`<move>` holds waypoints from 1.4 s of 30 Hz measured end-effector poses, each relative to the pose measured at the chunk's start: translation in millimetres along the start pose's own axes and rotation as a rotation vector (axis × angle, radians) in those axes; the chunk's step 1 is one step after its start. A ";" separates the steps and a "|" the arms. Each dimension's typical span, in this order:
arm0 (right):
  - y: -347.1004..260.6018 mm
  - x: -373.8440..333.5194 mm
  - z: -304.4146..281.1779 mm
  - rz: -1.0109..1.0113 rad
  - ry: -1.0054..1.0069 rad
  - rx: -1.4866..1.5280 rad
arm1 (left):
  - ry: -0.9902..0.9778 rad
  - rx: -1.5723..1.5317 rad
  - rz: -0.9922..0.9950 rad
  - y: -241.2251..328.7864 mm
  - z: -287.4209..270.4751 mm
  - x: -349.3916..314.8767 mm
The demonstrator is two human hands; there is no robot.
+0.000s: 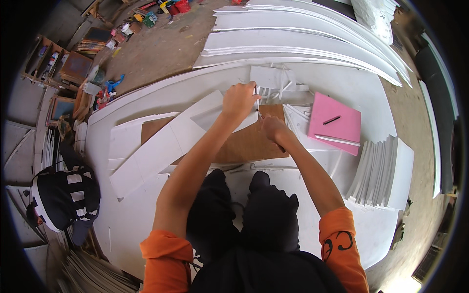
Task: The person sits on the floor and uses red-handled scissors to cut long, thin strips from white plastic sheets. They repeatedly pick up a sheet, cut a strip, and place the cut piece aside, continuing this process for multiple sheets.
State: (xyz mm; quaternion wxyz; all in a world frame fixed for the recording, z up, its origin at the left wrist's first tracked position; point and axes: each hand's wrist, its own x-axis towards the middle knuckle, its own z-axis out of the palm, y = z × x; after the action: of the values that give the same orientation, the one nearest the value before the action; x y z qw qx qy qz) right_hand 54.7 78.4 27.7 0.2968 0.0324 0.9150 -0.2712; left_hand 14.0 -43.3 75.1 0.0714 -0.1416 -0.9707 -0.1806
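White strip (161,150), brown board (254,146), pink folder (337,107), seemingly black pen (331,120); orange sleeves (168,266), the right black-marked.

The light is bright and quite even over the white board (129,219), with only soft shadows. On the near right, strong glare washes out the floor (406,283). The left side, around the bag (56,200), is dimmer, and the black trousers (212,210) lose most detail. Left hand (239,102) and right hand (275,128) look fairly clear. The fisheye lens bends straight edges; toward its black round border, things become soft.
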 end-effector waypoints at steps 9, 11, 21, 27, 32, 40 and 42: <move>2.7 0.5 0.5 0.098 -0.113 -0.056 | -0.062 -0.008 0.004 2.2 -2.1 3.2; 4.7 5.0 5.8 0.109 -0.085 -0.025 | -0.038 -0.013 0.012 1.4 -1.7 2.4; 42.6 34.7 60.3 -0.007 0.129 -0.047 | -0.046 -0.036 0.003 4.6 -0.3 6.8; 67.4 62.9 107.1 -0.046 0.230 -0.101 | -0.033 -0.032 0.004 -4.5 1.3 9.8; 74.5 71.7 125.2 -0.057 0.271 -0.105 | -0.042 -0.044 -0.010 -3.8 -0.3 8.4; 81.9 46.6 74.9 -0.082 0.438 -0.111 | 0.221 -0.196 -0.100 -25.7 -44.2 -3.9; 73.8 32.6 17.5 -0.080 0.537 -0.111 | 0.345 -0.377 -0.170 -31.3 -72.4 -5.7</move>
State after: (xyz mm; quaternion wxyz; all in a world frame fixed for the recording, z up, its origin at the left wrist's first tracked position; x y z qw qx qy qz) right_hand 53.4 128.8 -37.6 0.0340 0.0504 0.9750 -0.2138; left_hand 16.3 -99.5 130.6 0.1925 -0.0377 -0.9019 -0.3848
